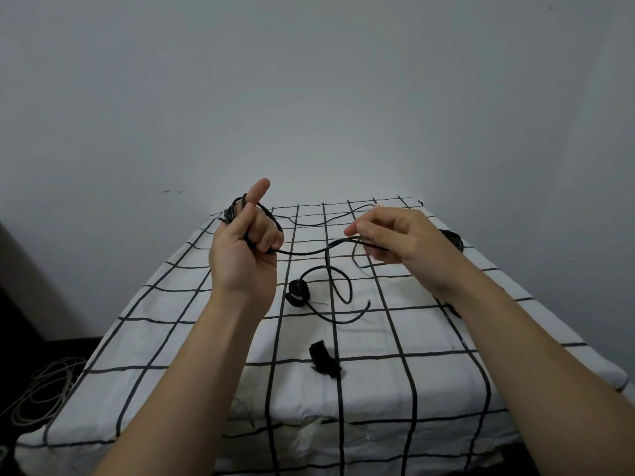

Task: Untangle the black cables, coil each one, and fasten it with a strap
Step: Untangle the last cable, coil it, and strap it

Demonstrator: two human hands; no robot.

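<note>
A plain grey wall backs a table point(446, 379) draped in white cloth with a black grid. The black cable point(309, 251) runs roughly level from 9 to 3 o'clock between raised hands: the left hand point(245, 250) is clenched on several finished loops, index finger sticking up, while the right hand point(388, 237) pinches the free run just beside its trailing end. The next loop likely means carrying that run leftward to the coil. Slack curls on the cloth below, by a curled strap point(298, 293); another strap point(324, 362) lies nearer, at 6 o'clock. A dark bundle at 3 o'clock is half hidden behind the right hand.
</note>
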